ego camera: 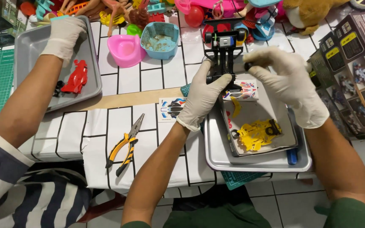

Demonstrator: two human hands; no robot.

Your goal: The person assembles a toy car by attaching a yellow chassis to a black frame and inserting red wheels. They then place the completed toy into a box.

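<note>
Held above the tray (216,162), the small black car chassis (221,59) looks light, rigid and fragile at its thin plastic, so the left hand (201,97) grips its rear frame while the right hand (290,80) pinches a wheel (247,66).

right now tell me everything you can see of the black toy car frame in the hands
The toy car frame is black plastic, long and narrow, held above a metal tray. A small silver and blue motor sits at its far end between two black wheels. The gloved left hand grips its near end; the gloved right hand pinches a small black part at its right side.
</note>
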